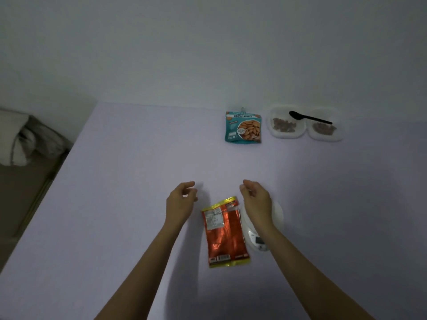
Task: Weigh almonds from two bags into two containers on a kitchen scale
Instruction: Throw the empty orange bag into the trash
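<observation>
Head view. Noted left hand [181, 199] and right hand [256, 199] released, fingers loosely curled, grasping nothing, flanking top of orange bag [225, 236]. Found that bag flat, foil creased, top apparently opened, close against scale [261, 229]; judged emptied. Recorded teal bag [243, 127] at far worktop [138, 181] edge beside left container [286, 125] and right container [325, 129], both holding almonds, black spoon [309, 118] bridging them; weighing judged largely done.

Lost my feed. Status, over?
Left hand, right hand open, empty. Orange bag flat beside scale. Almonds in left container, right container; black spoon across them. Nothing blocking.
</observation>
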